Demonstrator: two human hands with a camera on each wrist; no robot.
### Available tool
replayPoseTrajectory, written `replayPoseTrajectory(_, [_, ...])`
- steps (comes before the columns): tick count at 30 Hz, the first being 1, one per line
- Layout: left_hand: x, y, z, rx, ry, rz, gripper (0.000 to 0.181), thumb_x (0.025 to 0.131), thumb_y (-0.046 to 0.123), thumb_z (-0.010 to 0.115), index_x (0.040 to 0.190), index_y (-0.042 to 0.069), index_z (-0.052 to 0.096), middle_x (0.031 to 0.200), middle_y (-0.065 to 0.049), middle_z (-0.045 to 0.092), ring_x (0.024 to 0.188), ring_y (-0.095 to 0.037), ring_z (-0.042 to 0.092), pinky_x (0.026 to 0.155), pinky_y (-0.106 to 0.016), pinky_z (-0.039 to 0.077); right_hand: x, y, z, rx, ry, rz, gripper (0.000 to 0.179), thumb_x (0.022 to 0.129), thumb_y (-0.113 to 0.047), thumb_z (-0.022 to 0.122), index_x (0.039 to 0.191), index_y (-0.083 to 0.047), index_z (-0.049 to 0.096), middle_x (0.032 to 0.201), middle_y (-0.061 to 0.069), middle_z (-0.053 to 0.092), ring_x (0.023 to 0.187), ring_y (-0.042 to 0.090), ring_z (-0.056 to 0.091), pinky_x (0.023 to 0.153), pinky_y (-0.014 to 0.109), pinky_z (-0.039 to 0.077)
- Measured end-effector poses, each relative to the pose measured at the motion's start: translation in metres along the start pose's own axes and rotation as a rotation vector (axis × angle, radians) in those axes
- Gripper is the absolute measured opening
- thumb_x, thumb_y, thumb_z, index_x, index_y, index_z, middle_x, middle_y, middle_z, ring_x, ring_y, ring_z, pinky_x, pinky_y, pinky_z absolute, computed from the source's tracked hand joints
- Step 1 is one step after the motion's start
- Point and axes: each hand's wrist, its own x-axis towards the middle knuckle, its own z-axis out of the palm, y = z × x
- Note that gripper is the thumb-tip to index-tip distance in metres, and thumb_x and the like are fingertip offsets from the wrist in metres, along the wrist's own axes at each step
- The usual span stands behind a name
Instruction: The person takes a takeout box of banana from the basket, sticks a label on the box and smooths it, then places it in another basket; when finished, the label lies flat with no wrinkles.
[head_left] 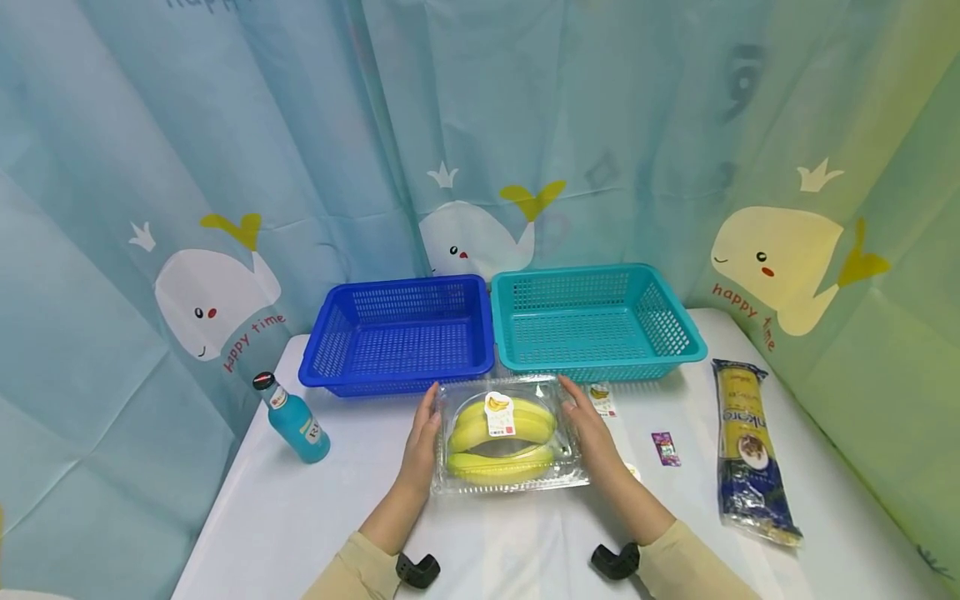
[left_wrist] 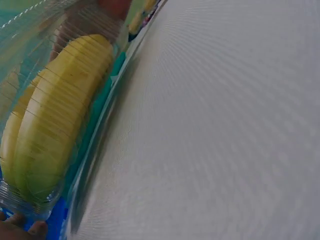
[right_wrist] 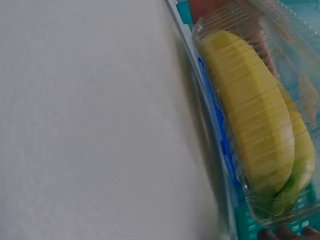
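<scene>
Both hands hold a clear plastic box (head_left: pixel 567 472) up in front of the baskets, its lid facing the head camera. Inside are yellow bananas (head_left: pixel 501 468), and a white label (head_left: pixel 500 414) with a banana picture is on the lid. The left hand (head_left: pixel 418 450) grips the box's left side, the right hand (head_left: pixel 597 440) its right side. Fingertips (left_wrist: pixel 20 228) show under one end in the left wrist view. Ribbed plastic covers the bananas (right_wrist: pixel 255 110) in the right wrist view. Part of each hand's fingers is hidden behind the box.
A dark blue basket (head_left: pixel 480 325) and a teal basket (head_left: pixel 678 333) stand side by side at the back. Left is a turquoise bottle (head_left: pixel 300 429) with a black cap. On the right lie a small purple packet (head_left: pixel 665 448), a banana card (head_left: pixel 602 400) and a long blue-yellow package (head_left: pixel 750 450).
</scene>
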Motion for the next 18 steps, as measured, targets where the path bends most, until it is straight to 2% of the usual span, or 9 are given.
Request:
replayPoseTrajectory(6, [-0.003, 0.011, 0.001, 0.028, 0.053, 0.096, 0.054, 0.104, 0.036, 0.032, 0.157, 0.028, 0.025, 0.164, -0.005, 0.021, 0.151, -0.036, 0.019, 0.118, -0.067, 0.014, -0.005, -0.016, -0.005, -0.046, 0.083, -0.044, 0.045, 0.106, -0.024, 0.035, 0.148, -0.011, 0.042, 0.158, 0.012, 0.030, 0.150, 0.034, 0.019, 0.118, 0.066, 0.013])
replayPoseTrajectory(10, [-0.005, 0.022, 0.002, 0.090, 0.103, 0.164, 0.053, 0.104, 0.032, 0.033, 0.156, 0.027, 0.029, 0.158, -0.007, 0.025, 0.146, -0.036, 0.027, 0.115, -0.068, 0.022, -0.006, -0.029, -0.009, -0.033, 0.126, -0.042, 0.041, 0.106, -0.024, 0.035, 0.143, -0.011, 0.050, 0.152, 0.007, 0.036, 0.146, 0.025, 0.025, 0.120, 0.057, 0.018])
replayPoseTrajectory(13, [-0.006, 0.031, 0.004, 0.114, 0.137, 0.187, 0.052, 0.103, 0.032, 0.035, 0.155, 0.026, 0.031, 0.153, -0.008, 0.028, 0.141, -0.034, 0.033, 0.113, -0.067, 0.026, -0.005, -0.036, -0.013, -0.013, 0.131, -0.047, 0.040, 0.107, -0.024, 0.036, 0.142, -0.010, 0.051, 0.151, 0.007, 0.037, 0.144, 0.022, 0.027, 0.119, 0.055, 0.020])
replayPoseTrajectory(18, [-0.001, 0.046, 0.006, 0.075, 0.150, 0.190, 0.051, 0.103, 0.030, 0.037, 0.154, 0.028, 0.034, 0.148, -0.007, 0.027, 0.138, -0.029, 0.035, 0.116, -0.060, 0.027, -0.001, -0.047, -0.018, 0.001, 0.150, -0.068, 0.040, 0.107, -0.024, 0.036, 0.140, -0.008, 0.052, 0.149, 0.008, 0.039, 0.141, 0.019, 0.029, 0.118, 0.053, 0.021])
